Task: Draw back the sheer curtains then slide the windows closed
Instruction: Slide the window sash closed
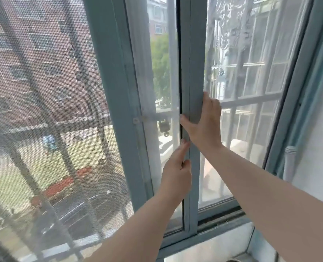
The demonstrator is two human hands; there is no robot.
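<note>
A blue-grey sliding window sash [193, 63] stands upright in the middle of the view, its glass pane [251, 82] stretching to the right. My right hand [204, 121] wraps the sash's vertical stile, thumb on the left edge and fingers behind the right edge. Below it my left hand [177, 167] pinches the same stile's left edge with fingertips. Left of the sash a narrow gap [164, 72] shows the outdoors, bounded by another blue-grey upright [115, 82]. No sheer curtain is visible over the window.
A mesh insect screen [43, 110] fills the left side. White security bars [251, 99] run outside the glass. The bottom track [223, 216] and a pale sill [223, 246] lie below. A white pipe [290, 163] stands by the right wall.
</note>
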